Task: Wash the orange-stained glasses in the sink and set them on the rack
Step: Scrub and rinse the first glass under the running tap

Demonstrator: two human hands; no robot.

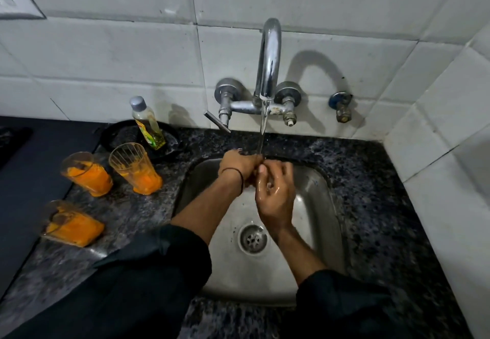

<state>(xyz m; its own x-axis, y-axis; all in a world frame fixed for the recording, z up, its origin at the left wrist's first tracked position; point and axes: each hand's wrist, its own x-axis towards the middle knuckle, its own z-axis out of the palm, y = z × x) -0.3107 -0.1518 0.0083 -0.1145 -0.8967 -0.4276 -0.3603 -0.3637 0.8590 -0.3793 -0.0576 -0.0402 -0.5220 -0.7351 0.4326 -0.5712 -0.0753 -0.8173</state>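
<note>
Sleeves rolled, both hands meet under the tap over the sink: the right hand shows a wet palm with fingers loosely spread, while the left hand is knuckles-up, fingers hidden, so its grip cannot be told. Three glasses sit unwashed on the counter left of the sink. Wet hands probably call for a firm, low hold on the closest glass.

I am in a home kitchen: a steel sink sunk in my speckled stone bench, wall tap, white tiles, dish-soap bottle.
</note>
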